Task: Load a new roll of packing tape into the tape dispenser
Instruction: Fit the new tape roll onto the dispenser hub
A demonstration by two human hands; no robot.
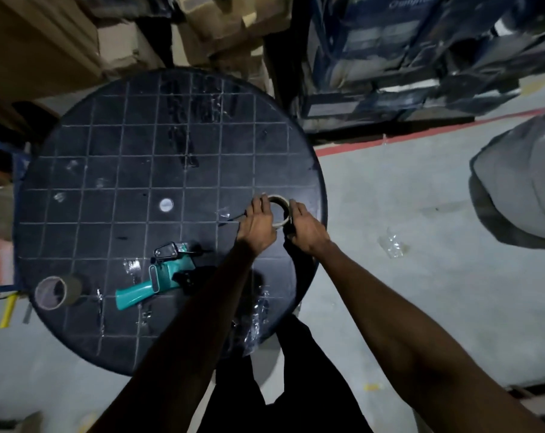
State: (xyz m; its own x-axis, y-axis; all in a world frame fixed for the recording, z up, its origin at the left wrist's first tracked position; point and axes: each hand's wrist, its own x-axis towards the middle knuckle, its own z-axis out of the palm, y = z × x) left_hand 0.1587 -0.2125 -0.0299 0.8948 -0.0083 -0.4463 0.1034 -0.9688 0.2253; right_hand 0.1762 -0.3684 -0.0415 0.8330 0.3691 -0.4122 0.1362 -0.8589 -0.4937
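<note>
A pale ring, a thin tape core or nearly spent roll (283,202), is held above the right side of the round black table (108,170). My left hand (258,222) grips its left rim and my right hand (305,228) grips its right rim. A teal tape dispenser (158,278) lies flat on the table near the front, left of my left forearm. A brown tape roll (56,291) lies on its side at the table's front-left edge.
Scraps of clear film (258,317) cling to the table's front edge and one scrap (391,243) lies on the grey floor. Cardboard boxes (114,42) are stacked behind the table. Blue wrapped pallets (405,57) stand at the back right, and a grey rounded object (521,185) at the right.
</note>
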